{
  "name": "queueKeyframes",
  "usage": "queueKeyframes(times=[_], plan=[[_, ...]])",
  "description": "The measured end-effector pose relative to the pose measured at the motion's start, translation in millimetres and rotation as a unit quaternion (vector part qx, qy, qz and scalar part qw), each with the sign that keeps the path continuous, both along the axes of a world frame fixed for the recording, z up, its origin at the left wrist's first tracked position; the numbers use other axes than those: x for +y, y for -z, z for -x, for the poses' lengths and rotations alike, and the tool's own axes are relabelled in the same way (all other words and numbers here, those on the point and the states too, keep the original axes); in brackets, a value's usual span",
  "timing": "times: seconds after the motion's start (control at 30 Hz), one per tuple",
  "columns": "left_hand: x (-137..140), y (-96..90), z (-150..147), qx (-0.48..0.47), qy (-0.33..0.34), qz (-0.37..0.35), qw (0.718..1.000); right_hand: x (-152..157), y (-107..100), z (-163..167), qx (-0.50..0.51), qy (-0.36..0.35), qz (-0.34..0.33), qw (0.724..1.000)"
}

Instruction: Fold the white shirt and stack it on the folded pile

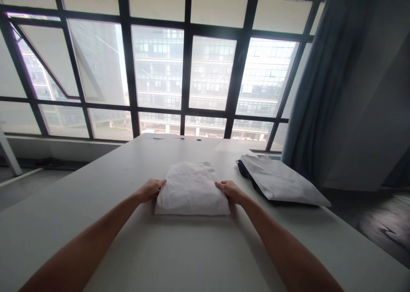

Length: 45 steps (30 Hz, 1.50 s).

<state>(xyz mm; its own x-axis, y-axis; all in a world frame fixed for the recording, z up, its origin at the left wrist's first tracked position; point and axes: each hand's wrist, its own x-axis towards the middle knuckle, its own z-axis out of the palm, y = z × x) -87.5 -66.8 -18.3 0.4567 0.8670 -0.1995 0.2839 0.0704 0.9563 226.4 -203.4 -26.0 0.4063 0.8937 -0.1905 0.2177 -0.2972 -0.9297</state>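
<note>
A white folded garment [192, 191], its exact kind not clear, lies in the middle of the white table [173, 249]. My left hand [151, 189] pinches its left edge between thumb and fingers. On the opposite side, my right hand [231, 190] grips the right edge in the same way. The cloth's near edge runs straight and its top is slightly wrinkled. My fingers under the cloth are partly hidden.
To the right, a stack of folded cloth [282, 179], white on top and dark beneath, sits near the table's edge. A thin white sheet [165, 135] lies at the far end. Beyond are windows [156, 70] and a blue-grey curtain [315, 100].
</note>
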Motion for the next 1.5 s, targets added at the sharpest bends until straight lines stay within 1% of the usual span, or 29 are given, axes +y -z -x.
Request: queueKeyframes(times=[0.1,0.23,0.37,0.43,0.47,0.5,0.53,0.57,0.6,0.63,0.7,0.73,0.77,0.8,0.83,0.87,0.93,0.97,1.0,1.03,1.1,1.2,1.27,1.33,1.43,1.5], plan=[[5,6.5,-4,0.018,0.010,0.000,1.000,4,4,-1,-0.013,0.005,0.019,1.000],[4,5.5,-6,0.025,0.002,-0.040,0.999,3,-1,2,-0.030,0.001,0.025,0.999],[-1,-5.2,-3,0.049,0.001,-0.056,0.997,-3,-13,9,-0.044,0.017,0.001,0.999],[-5,-13.7,0,0.095,0.010,-0.059,0.994,-8,-20,13,-0.063,0.027,0.019,0.997],[-8,-17.7,2,0.135,0.016,-0.065,0.989,-11,-23,14,-0.072,0.026,0.038,0.996],[-12,-21.2,3,0.186,0.022,-0.080,0.979,-13,-26,14,-0.081,0.021,0.061,0.995],[-17,-23.7,4,0.239,0.028,-0.111,0.964,-16,-29,14,-0.092,0.011,0.080,0.993],[-22,-24.8,4,0.286,0.030,-0.164,0.944,-19,-31,14,-0.106,-0.004,0.092,0.990],[-29,-24.6,2,0.318,0.030,-0.236,0.918,-21,-32,14,-0.125,-0.021,0.098,0.987],[-35,-22.8,0,0.331,0.031,-0.318,0.888,-24,-34,13,-0.151,-0.035,0.102,0.983],[-47,-15.7,-9,0.311,0.054,-0.464,0.828,-27,-36,14,-0.207,-0.051,0.113,0.970],[-53,-11.0,-15,0.292,0.076,-0.508,0.807,-29,-37,16,-0.237,-0.055,0.125,0.962],[-57,-6.0,-22,0.275,0.106,-0.532,0.794,-30,-38,19,-0.276,-0.055,0.137,0.950],[-61,-1.1,-28,0.264,0.139,-0.541,0.787,-32,-40,24,-0.325,-0.053,0.140,0.934],[-63,3.3,-33,0.259,0.169,-0.542,0.781,-33,-41,31,-0.383,-0.046,0.128,0.914],[-65,7.2,-38,0.257,0.194,-0.541,0.777,-33,-41,39,-0.444,-0.039,0.099,0.890],[-68,13.3,-45,0.254,0.229,-0.538,0.770,-30,-39,59,-0.533,-0.042,0.004,0.845],[-69,15.8,-46,0.252,0.241,-0.535,0.770,-27,-35,70,-0.552,-0.059,-0.047,0.831],[-69,18.1,-47,0.250,0.249,-0.529,0.772,-23,-30,79,-0.556,-0.085,-0.086,0.822],[-70,20.5,-48,0.251,0.256,-0.518,0.777,-19,-25,87,-0.554,-0.117,-0.110,0.817],[-70,25.6,-48,0.255,0.265,-0.495,0.787,-11,-11,97,-0.540,-0.180,-0.116,0.814],[-69,33.5,-49,0.264,0.274,-0.474,0.794,-4,5,97,-0.516,-0.235,-0.075,0.820],[-66,38.6,-48,0.273,0.271,-0.467,0.796,-4,10,92,-0.507,-0.241,-0.049,0.826],[-60,43.5,-44,0.278,0.253,-0.468,0.800,-7,12,87,-0.504,-0.236,-0.030,0.830],[-44,50.1,-33,0.286,0.214,-0.473,0.805,-12,9,82,-0.499,-0.226,-0.008,0.837],[-33,52.6,-24,0.301,0.197,-0.464,0.809,-15,6,78,-0.490,-0.223,0.007,0.842]])
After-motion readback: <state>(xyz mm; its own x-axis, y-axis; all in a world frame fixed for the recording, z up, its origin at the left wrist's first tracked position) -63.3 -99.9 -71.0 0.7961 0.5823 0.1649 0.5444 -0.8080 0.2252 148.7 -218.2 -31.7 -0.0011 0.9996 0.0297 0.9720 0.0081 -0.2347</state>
